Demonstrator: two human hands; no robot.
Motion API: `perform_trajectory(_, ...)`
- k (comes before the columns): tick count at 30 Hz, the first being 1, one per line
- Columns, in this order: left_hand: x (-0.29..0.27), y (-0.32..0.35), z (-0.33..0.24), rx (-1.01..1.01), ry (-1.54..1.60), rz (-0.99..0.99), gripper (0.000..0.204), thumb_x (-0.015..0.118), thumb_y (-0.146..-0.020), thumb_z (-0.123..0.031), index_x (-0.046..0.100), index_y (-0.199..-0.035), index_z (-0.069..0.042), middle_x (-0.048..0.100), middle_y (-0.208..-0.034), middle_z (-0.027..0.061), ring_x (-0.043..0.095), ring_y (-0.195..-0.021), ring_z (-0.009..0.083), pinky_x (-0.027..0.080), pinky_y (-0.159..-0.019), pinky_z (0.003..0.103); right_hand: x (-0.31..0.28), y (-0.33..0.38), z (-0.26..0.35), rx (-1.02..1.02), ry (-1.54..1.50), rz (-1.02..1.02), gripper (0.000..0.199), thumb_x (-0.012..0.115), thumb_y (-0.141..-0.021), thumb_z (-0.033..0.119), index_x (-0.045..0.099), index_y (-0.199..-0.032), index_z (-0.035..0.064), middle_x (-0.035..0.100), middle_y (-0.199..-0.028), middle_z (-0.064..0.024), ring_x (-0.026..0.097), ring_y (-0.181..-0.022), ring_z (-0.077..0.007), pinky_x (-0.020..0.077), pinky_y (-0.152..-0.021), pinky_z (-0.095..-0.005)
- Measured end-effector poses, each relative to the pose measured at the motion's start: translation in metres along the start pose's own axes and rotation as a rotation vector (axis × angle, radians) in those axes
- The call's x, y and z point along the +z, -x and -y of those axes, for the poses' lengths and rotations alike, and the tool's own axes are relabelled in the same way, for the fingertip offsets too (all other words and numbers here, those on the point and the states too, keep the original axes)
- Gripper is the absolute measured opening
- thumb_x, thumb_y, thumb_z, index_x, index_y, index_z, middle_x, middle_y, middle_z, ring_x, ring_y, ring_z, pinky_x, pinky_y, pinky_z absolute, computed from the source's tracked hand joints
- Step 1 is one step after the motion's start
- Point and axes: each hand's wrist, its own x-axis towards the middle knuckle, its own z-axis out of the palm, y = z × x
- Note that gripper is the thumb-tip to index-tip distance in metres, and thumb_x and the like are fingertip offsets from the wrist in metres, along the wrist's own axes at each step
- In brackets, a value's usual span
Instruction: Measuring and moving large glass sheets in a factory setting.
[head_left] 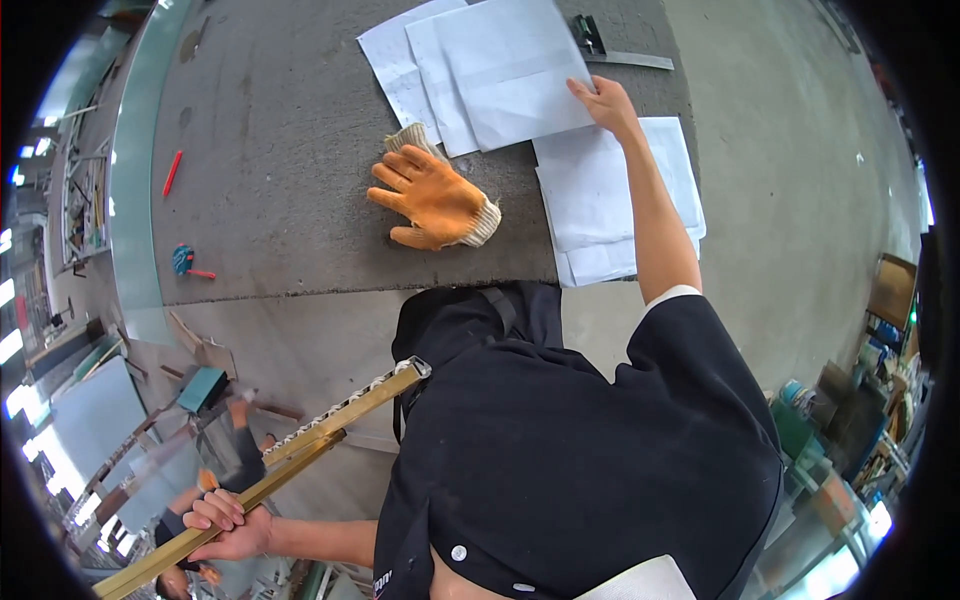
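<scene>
My right hand (604, 102) reaches over the dark table and grips the right edge of a white paper sheet (520, 75), thumb on top. The sheet overlaps other white papers (395, 60) to its left. Below my right forearm lies a second paper stack (590, 195) at the table's near right corner. At the lower left my left hand (232, 528) is wrapped round a long brass-coloured bar (285, 473), held slanting beside my body. A pale, notched strip runs along the bar's upper part. A pair of orange-and-white work gloves (435, 203) rests mid-table.
On the table (290, 120) lie a red pen (172, 173), a blue-and-red tape measure (184, 260) and a metal square-like tool (630, 60). A green glass-like strip (137, 150) runs along its left side. Another person (215, 480) is behind at lower left, among glass sheets.
</scene>
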Motion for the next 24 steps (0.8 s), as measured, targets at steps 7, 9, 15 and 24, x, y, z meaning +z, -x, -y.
perform_trajectory(7,0.004,-0.012,0.005,-0.042,0.043,0.036,0.058,0.037,-0.098,-0.065,0.044,-0.081,-0.009,0.034,-0.059,-0.0018,0.033,-0.047,0.0081,0.028,-0.044,0.021,-0.095,0.031,-0.060,0.050,-0.029,-0.355,0.048,0.069,-0.085,0.051,0.074,-0.104,0.0067,0.074,-0.099,-0.0140,0.070,-0.095,-0.0293,0.0533,-0.084,-0.0367)
perform_trajectory(9,0.005,-0.015,0.009,-0.049,0.052,0.051,0.058,0.037,-0.098,-0.065,0.044,-0.082,-0.009,0.034,-0.059,-0.0017,0.033,-0.047,0.0081,0.028,-0.044,0.021,-0.120,0.049,-0.094,0.115,0.073,-0.341,0.046,0.070,-0.084,0.047,0.073,-0.105,0.0064,0.074,-0.099,-0.0142,0.070,-0.095,-0.0286,0.0534,-0.084,-0.0364)
perform_trajectory(15,0.017,-0.025,0.023,-0.048,0.069,0.080,0.058,0.036,-0.099,-0.064,0.044,-0.082,-0.009,0.034,-0.059,-0.0015,0.033,-0.047,0.0081,0.027,-0.044,0.021,-0.139,0.135,-0.157,0.367,0.293,-0.161,0.051,0.074,-0.081,0.047,0.071,-0.108,0.0032,0.073,-0.098,-0.0141,0.070,-0.090,-0.0240,0.0529,-0.083,-0.0347)
perform_trajectory(24,0.050,-0.042,0.047,-0.094,0.151,0.199,0.056,0.039,-0.099,-0.062,0.047,-0.084,-0.009,0.035,-0.059,-0.0019,0.033,-0.048,0.0075,0.025,-0.044,0.019,-0.123,0.192,-0.139,0.469,0.042,-0.201,0.055,0.089,-0.069,0.029,0.068,-0.112,0.0024,0.071,-0.086,-0.0110,0.068,-0.078,-0.0207,0.0548,-0.073,-0.0356)
